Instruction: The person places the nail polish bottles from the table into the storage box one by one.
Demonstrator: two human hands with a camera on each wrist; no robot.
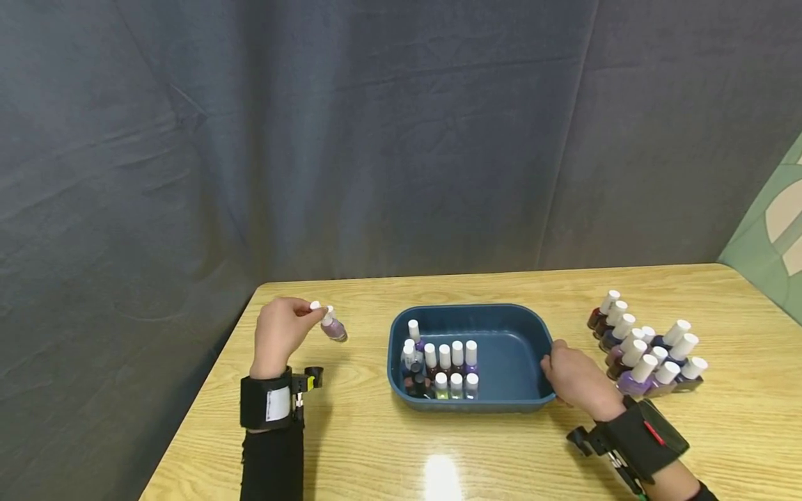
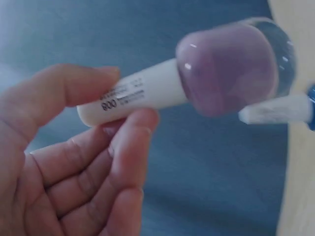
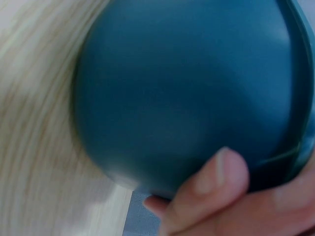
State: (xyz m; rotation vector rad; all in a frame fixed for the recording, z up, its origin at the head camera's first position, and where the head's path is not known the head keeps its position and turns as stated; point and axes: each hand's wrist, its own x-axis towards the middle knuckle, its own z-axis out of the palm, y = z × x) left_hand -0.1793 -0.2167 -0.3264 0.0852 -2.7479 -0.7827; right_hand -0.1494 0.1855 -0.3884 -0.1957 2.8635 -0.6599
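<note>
My left hand (image 1: 282, 330) pinches the white cap of a nail polish bottle (image 1: 334, 329) between thumb and fingertips, over the left part of the table. In the left wrist view this mauve nail polish bottle (image 2: 229, 69) lies tilted, its glass end away from the palm. Close by, another white cap (image 1: 315, 305) shows at the fingers, its bottle mostly hidden by the hand. At the right end of a dark blue plastic bin (image 1: 507, 358), my right hand (image 1: 579, 379) grips the rim. Several white-capped nail polish bottles (image 1: 457, 356) stand in the bin's left half.
To the right, several more nail polish bottles (image 1: 645, 348) stand in a cluster on the wooden table (image 1: 370, 452), close beside the right hand. A grey cloth (image 1: 401, 139) hangs behind the table's far edge. The bin's wall (image 3: 182, 88) fills most of the right wrist view.
</note>
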